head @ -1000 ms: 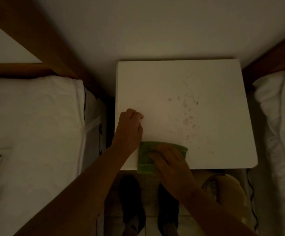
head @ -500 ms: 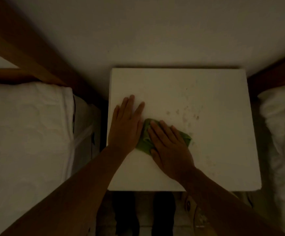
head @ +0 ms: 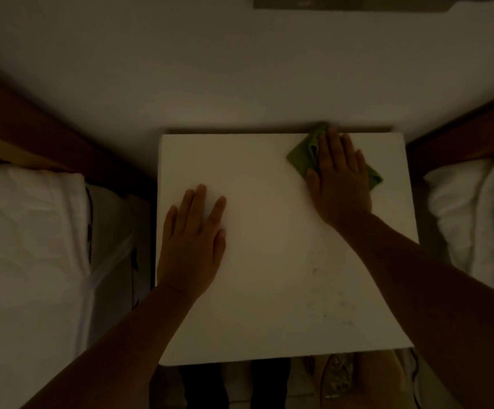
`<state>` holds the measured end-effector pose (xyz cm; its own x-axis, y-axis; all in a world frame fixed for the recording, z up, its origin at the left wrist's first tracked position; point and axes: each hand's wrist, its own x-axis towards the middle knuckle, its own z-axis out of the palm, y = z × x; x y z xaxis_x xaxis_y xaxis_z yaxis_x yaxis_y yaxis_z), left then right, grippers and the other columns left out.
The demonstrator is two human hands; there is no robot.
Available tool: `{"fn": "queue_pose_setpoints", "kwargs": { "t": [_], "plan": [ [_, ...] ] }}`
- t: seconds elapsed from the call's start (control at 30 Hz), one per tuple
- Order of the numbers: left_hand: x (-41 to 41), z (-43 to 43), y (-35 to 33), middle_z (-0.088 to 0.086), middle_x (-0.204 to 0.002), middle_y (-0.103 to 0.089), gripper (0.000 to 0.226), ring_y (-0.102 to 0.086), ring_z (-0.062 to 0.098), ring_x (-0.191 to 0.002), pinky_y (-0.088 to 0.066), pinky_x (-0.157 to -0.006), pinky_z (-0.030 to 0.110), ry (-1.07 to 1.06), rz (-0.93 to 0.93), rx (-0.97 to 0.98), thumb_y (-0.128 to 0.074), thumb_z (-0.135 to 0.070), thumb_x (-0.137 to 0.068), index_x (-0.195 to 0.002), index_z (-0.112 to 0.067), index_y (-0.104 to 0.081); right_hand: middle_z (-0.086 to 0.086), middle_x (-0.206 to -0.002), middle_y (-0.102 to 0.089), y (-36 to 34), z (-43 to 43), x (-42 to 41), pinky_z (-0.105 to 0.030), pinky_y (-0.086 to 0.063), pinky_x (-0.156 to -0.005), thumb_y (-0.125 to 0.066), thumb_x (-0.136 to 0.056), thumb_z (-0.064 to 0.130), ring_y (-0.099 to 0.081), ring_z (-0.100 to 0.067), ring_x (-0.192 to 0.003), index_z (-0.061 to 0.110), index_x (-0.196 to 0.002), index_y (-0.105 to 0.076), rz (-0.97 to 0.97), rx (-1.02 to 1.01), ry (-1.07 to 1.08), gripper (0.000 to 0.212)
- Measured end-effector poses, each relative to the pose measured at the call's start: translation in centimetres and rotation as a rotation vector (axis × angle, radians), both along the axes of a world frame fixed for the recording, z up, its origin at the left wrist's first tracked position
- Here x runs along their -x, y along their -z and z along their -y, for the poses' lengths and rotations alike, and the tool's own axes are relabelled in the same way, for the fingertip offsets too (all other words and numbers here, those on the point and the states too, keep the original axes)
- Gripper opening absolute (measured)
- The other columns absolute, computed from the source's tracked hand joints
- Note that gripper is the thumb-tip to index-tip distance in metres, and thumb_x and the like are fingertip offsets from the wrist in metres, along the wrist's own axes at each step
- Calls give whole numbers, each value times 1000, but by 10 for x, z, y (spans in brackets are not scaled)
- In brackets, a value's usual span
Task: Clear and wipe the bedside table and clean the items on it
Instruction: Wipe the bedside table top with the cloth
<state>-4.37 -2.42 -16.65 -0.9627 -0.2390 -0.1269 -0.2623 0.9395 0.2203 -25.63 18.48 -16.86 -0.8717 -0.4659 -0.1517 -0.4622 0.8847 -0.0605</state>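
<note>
Bedside table (head: 269, 290), one green cloth (head: 304, 152) under flat right hand (head: 340, 184), left hand (head: 192, 246) fingers released

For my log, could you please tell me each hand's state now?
Left hand: open, flat on the bedside table.
Right hand: open, pressing the green cloth.

Dim room. White table (head: 269, 290) stood against wall (head: 240, 69), between two beds. Right hand (head: 340, 178) lay flat on green cloth (head: 304, 153) at table's far right corner. Left hand (head: 192, 240) lay flat, fingers spread, near table's left edge. Faint specks near front right.
</note>
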Motion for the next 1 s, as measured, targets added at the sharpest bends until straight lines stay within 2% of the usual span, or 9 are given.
{"fn": "queue_pose_setpoints", "kwargs": {
  "t": [0.23, 0.43, 0.6, 0.73, 0.9, 1.0],
  "plan": [
    [1, -1, -3, 14, -161, -14, 55, -8, 32, -150, -18, -118, 54, 3, 28, 19, -27, -38, -101, -153, -23, -23, -8, -164, -4, -2, -16, 1, -51, -9, -120, -20, -98, 46, -4, -31, -149, 17, -155, -6, 13, -1, 119, 65],
    [1, -2, -5, 14, -161, -17, 55, -11, 32, -149, -18, -117, 54, 0, 14, 4, -27, -37, -100, -152, -23, -25, -6, -163, -13, -5, -1, -103, -52, -16, -116, -32, -96, 44, -13, -33, -148, 20, -154, -14, 51, 57, -112, 66],
    [1, 0, -4, 14, -161, -17, 53, -12, 32, -149, -18, -117, 54, 6, -28, -28, -24, -37, -101, -152, -22, -27, 0, -164, -3, -6, 6, -223, -52, -13, -117, -36, -96, 46, -4, -29, -150, 24, -155, -13, 167, 123, -300, 67],
    [-1, 2, -1, 12, -161, -17, 52, -11, 30, -149, -16, -119, 53, -6, -56, -57, -24, -37, -101, -151, -22, -28, 3, -164, -8, -10, -9, -277, -50, -14, -117, -37, -97, 47, -8, -27, -150, 27, -154, -18, 188, 134, -403, 63],
    [-1, 2, 2, 12, -161, -16, 52, -10, 29, -150, -15, -119, 51, -10, -64, -47, -24, -36, -101, -152, -23, -27, 3, -164, -9, -11, -29, -280, -48, -15, -116, -38, -97, 51, -9, -26, -150, 27, -154, -17, 216, 106, -539, 66],
    [-1, 1, 2, 11, -161, -17, 53, -11, 29, -149, -16, -119, 51, -10, -74, -49, -23, -37, -101, -152, -23, -27, 3, -164, -5, -9, -19, -245, -47, -10, -118, -35, -98, 51, -5, -25, -150, 27, -155, -14, 200, 121, -465, 65]
  ]
}}
